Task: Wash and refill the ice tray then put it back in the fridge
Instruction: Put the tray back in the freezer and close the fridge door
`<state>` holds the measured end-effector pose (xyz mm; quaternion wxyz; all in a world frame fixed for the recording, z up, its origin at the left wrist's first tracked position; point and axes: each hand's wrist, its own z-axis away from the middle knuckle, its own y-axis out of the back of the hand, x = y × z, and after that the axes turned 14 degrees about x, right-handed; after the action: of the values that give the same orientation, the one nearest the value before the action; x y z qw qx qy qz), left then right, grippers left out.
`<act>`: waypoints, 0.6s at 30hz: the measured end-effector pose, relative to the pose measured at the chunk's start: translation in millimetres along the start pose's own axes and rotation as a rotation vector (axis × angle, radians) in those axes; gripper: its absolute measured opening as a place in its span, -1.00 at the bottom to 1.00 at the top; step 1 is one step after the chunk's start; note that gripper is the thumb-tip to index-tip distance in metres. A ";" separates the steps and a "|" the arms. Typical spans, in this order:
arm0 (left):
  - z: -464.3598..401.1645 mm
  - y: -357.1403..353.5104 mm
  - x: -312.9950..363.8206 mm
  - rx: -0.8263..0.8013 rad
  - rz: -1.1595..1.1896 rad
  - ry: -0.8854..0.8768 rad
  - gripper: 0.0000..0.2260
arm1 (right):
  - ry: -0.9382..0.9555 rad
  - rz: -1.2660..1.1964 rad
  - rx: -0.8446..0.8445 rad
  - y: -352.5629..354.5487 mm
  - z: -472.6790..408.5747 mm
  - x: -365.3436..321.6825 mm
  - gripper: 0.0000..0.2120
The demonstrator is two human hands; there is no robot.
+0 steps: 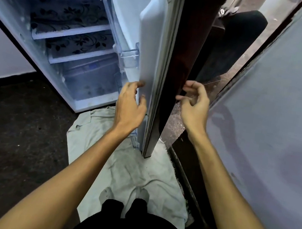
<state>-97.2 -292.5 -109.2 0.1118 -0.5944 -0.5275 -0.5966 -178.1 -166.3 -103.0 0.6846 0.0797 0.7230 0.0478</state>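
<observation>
1. Standing in front of a white fridge (62,45) with its inside open to view, lit pale blue.
2. Inside the fridge: two glass shelves with black flower patterns (71,22), one above the other, and a see-through plastic drawer (90,81) at the bottom.
3. Swung out toward the camera: the fridge door (149,34), white plastic on the inner side, dark shiny red-brown on the outer side, with a grey rubber seal along its edge.
4. Fixed to the inner side of the door: a clear plastic door rack (129,57).
5. Left hand (131,104) on the white inner side of the door, fingers loosely bent, fingertips touching the plastic near the edge, holding nothing.
6. Right hand (195,101) just beside the dark outer side of the door, fingers spread and softly curled, holding nothing; hard to tell whether touching the door or not.
7. No ice tray to be seen anywhere, neither in the hands nor on the shelves in view.
8. Spread on the dark speckled floor (9,141) under the door: a crumpled white cloth (133,171), with two feet standing on it.
9. Off to the right: a pale wall (284,115) with a soft shadow on it.
</observation>
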 end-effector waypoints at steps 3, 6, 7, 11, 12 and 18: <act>-1.3 21.9 -19.2 0.047 -0.040 0.003 -0.68 | 0.037 -0.025 -0.072 -18.6 25.2 -2.1 -0.63; -1.4 45.2 -40.7 0.084 -0.061 0.024 -0.67 | 0.057 -0.044 -0.238 -38.6 50.7 -7.7 -0.58; -1.3 52.4 -46.8 0.093 -0.059 0.043 -0.65 | 0.055 -0.056 -0.315 -44.6 57.5 -10.6 -0.57; -2.7 84.2 -69.9 0.152 -0.033 0.095 -0.59 | 0.078 -0.001 -0.602 -66.0 71.5 -24.2 -0.63; -3.9 93.5 -75.8 0.174 -0.029 0.111 -0.58 | 0.070 0.002 -0.628 -71.0 73.6 -26.4 -0.65; -16.2 141.3 -109.2 0.240 -0.032 0.238 -0.56 | 0.059 -0.006 -0.520 -110.9 77.0 -40.4 -0.66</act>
<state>30.0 -417.9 -125.1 0.2339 -0.4935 -0.5875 -0.5972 -104.8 -285.7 -87.6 0.6607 -0.1026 0.7064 0.2323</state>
